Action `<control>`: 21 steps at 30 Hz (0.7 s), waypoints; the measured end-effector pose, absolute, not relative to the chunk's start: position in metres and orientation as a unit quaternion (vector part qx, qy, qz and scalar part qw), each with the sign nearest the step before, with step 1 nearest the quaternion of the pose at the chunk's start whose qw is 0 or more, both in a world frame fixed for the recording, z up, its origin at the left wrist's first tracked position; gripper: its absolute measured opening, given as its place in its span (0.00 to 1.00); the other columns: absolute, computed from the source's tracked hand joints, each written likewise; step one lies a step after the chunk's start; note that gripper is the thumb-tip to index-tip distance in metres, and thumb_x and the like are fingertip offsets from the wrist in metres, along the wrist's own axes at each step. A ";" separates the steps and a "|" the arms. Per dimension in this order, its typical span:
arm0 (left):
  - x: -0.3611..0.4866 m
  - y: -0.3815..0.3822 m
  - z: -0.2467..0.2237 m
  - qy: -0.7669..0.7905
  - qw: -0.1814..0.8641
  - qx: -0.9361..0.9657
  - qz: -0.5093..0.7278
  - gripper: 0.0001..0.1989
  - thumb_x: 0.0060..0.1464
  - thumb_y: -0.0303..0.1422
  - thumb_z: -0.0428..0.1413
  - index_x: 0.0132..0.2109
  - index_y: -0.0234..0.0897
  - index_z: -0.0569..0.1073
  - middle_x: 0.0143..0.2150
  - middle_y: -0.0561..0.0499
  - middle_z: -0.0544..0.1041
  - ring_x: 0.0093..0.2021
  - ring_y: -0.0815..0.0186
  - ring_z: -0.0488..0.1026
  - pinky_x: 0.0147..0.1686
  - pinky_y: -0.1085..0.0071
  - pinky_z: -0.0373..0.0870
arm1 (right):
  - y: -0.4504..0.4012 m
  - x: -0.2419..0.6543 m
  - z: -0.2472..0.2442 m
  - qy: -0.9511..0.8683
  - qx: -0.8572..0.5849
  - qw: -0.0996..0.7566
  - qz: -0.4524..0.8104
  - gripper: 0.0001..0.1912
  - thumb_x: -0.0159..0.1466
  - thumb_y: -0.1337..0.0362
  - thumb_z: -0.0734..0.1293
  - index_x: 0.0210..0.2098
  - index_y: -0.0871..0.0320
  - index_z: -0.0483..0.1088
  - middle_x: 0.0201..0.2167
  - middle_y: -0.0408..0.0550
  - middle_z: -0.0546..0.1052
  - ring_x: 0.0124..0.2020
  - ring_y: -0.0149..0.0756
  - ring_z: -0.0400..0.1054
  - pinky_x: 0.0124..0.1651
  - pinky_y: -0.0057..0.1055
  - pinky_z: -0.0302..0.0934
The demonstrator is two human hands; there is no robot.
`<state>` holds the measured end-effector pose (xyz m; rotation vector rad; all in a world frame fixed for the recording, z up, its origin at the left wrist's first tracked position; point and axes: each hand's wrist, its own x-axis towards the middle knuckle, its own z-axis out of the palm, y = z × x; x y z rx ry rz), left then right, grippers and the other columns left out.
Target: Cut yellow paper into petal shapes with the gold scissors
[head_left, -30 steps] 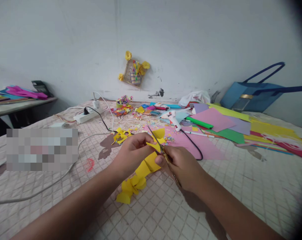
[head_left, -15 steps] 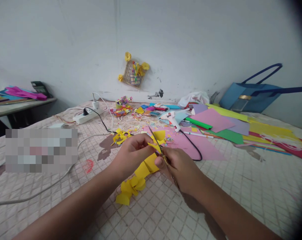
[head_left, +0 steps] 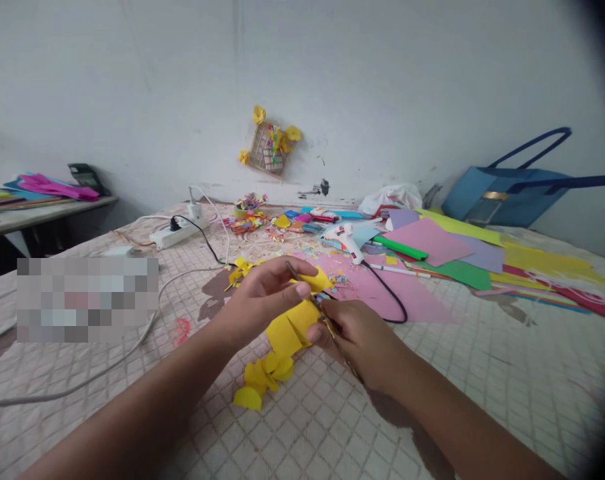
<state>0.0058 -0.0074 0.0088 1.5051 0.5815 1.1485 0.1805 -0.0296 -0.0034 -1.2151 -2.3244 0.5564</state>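
Observation:
My left hand [head_left: 265, 293] pinches a small piece of yellow paper [head_left: 316, 280] between thumb and fingers. My right hand [head_left: 365, 340] is closed around a pair of scissors [head_left: 323, 308], whose blades point up and left at that paper; one blade tip shows by the left fingers. How far the blades are apart is partly hidden. Below both hands, squarish yellow paper pieces [head_left: 285, 333] lie on the tablecloth, and nearer to me is a small heap of rounded yellow cut-outs [head_left: 267, 370]. Yellow scraps [head_left: 239, 272] lie just beyond my left hand.
A white glue gun [head_left: 349, 243] with a black cord rests on pink paper [head_left: 412, 297]. Coloured sheets [head_left: 432, 240] and a blue bag [head_left: 507, 193] are on the right. At left are a power strip [head_left: 179, 233] and a white cable [head_left: 147, 327]. A flower-decorated frame [head_left: 269, 150] stands against the wall.
My left hand has turned, and the yellow paper now lies across the scissors, covering much of the blades. The lowest yellow piece on the tablecloth looks rounded now where it looked squarish before.

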 end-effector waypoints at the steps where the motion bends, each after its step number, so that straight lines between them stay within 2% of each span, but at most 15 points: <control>1: 0.005 -0.007 0.009 0.242 0.554 0.632 0.484 0.04 0.49 0.29 0.56 0.36 0.37 0.72 0.33 0.53 0.71 0.34 0.71 0.68 0.35 0.75 0.64 | -0.030 0.181 -0.003 -0.844 -0.443 0.225 0.202 0.25 0.61 0.43 0.56 0.26 0.60 0.64 0.22 0.43 0.69 0.22 0.29 0.59 0.23 0.26 0.47; 6: 0.004 -0.005 0.011 0.221 0.592 0.607 0.481 0.02 0.47 0.28 0.56 0.29 0.36 0.68 0.29 0.52 0.70 0.32 0.69 0.68 0.33 0.72 0.64 | -0.030 0.182 -0.001 -0.842 -0.467 0.197 0.185 0.26 0.59 0.41 0.57 0.22 0.59 0.61 0.18 0.41 0.65 0.19 0.27 0.54 0.20 0.26 0.43; 9: -0.003 0.001 0.018 0.242 0.580 0.553 0.547 0.04 0.47 0.31 0.53 0.28 0.37 0.64 0.29 0.53 0.70 0.32 0.69 0.69 0.33 0.71 0.66 | -0.029 0.182 -0.002 -0.840 -0.487 0.181 0.154 0.26 0.58 0.41 0.58 0.21 0.58 0.60 0.16 0.40 0.64 0.18 0.27 0.53 0.20 0.26 0.41; 11: -0.012 0.010 0.024 0.271 0.518 0.530 0.615 0.05 0.48 0.32 0.52 0.30 0.39 0.62 0.28 0.55 0.69 0.31 0.70 0.69 0.32 0.72 0.66 | -0.028 0.182 -0.003 -0.833 -0.505 0.176 0.139 0.26 0.58 0.41 0.57 0.21 0.58 0.59 0.16 0.41 0.64 0.18 0.28 0.54 0.20 0.27 0.41; 14: -0.035 0.029 0.029 0.339 0.371 0.546 0.670 0.08 0.47 0.29 0.51 0.35 0.43 0.59 0.23 0.59 0.66 0.21 0.74 0.64 0.22 0.77 0.61 | -0.026 0.183 -0.002 -0.821 -0.528 0.174 0.130 0.26 0.59 0.41 0.57 0.20 0.58 0.58 0.17 0.41 0.65 0.19 0.29 0.56 0.21 0.27 0.42; 15: -0.044 0.035 0.029 0.378 0.340 0.556 0.658 0.08 0.46 0.28 0.49 0.35 0.43 0.60 0.21 0.60 0.64 0.18 0.74 0.61 0.19 0.78 0.58 | -0.025 0.183 -0.002 -0.818 -0.535 0.175 0.124 0.26 0.59 0.42 0.56 0.20 0.57 0.57 0.17 0.41 0.65 0.19 0.29 0.56 0.21 0.27 0.42; 18: -0.067 0.053 0.024 0.521 0.255 0.578 0.573 0.04 0.42 0.27 0.43 0.29 0.39 0.60 0.17 0.59 0.57 0.14 0.74 0.56 0.16 0.78 0.54 | -0.025 0.184 0.002 -0.810 -0.550 0.176 0.103 0.25 0.60 0.42 0.56 0.20 0.57 0.56 0.16 0.42 0.64 0.18 0.30 0.55 0.21 0.27 0.41; 21: -0.081 0.063 0.015 0.589 0.227 0.607 0.482 0.06 0.43 0.30 0.42 0.24 0.37 0.63 0.13 0.57 0.57 0.12 0.72 0.56 0.15 0.75 0.52 | -0.025 0.184 0.005 -0.805 -0.557 0.176 0.105 0.25 0.61 0.43 0.55 0.20 0.57 0.57 0.16 0.42 0.64 0.18 0.30 0.56 0.20 0.28 0.40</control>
